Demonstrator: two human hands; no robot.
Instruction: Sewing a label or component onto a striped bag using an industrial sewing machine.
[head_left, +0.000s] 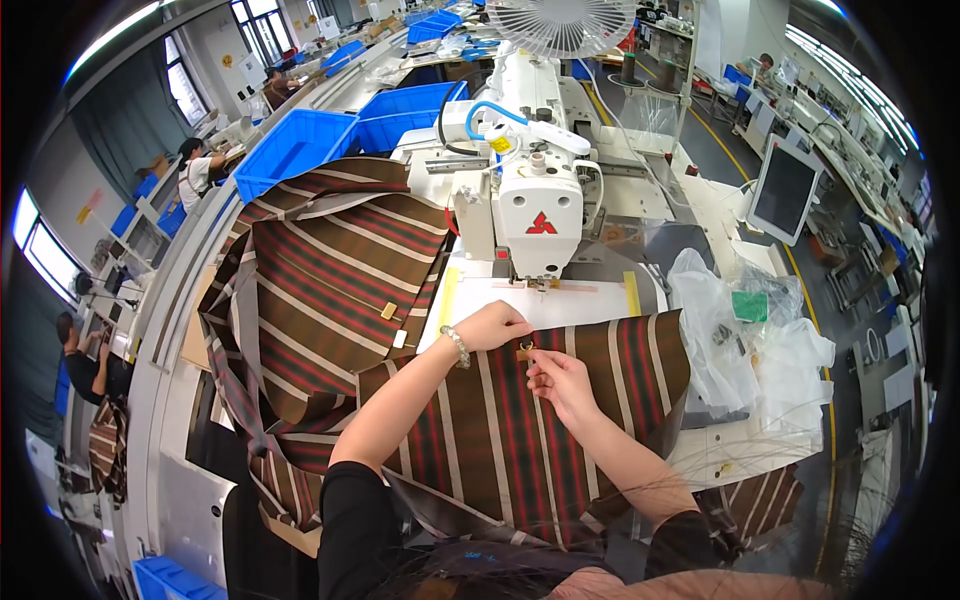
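Brown striped fabric (468, 440) with red and cream bands lies across the front of a white industrial sewing machine (540, 205). At its far edge, below the needle area, my left hand (492, 326) is closed in a pinch; what its fingertips hold is too small to make out. Just to the right and nearer me, my right hand (563, 385) pinches a small gold-coloured tab (523, 354) against the fabric. A tiny black piece sits between the two sets of fingertips. White sewing bed with yellow strips shows beyond the fabric edge.
More striped fabric (340, 270) is heaped at the left, with a gold-coloured tag (389, 311) on it. Blue bins (296, 150) stand behind it. Clear plastic bags (745, 345) lie at the right, below a tilted screen (786, 190). Other people work at the far left.
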